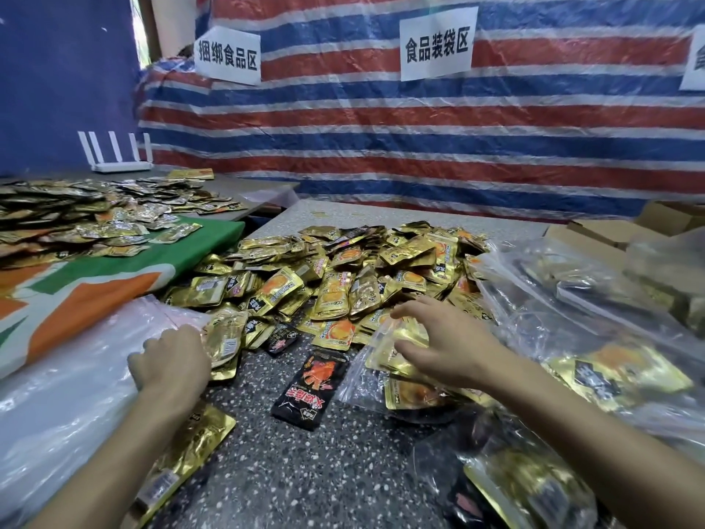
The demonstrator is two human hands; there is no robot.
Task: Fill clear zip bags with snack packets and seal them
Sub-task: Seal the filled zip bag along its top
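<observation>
Striped tarp (419,147) closes off the back wall, and the speckled counter (305,471) I am working over carries a deep heap of gold snack packets (343,276) just beyond both hands. My right hand (442,345) arches over the mouth of a clear zip bag (366,379), thumb and fingers appearing to pinch its upper edge; several gold packets already lie inside it, directly beneath the palm. My left hand (169,360) sits knuckles-up with the fingers curled at the edge of a stack of empty bags (76,376), close beside a gold packet, and I cannot tell whether it grips plastic, packet or nothing. Between the hands lies a loose black packet (311,387); filled bags (595,360) are piled to the outside of the right hand. I judge this as mid-filling, the bag not yet sealed. Next I would need the mouth held open while the left hand feeds packets in, then a firm press along the zip.
</observation>
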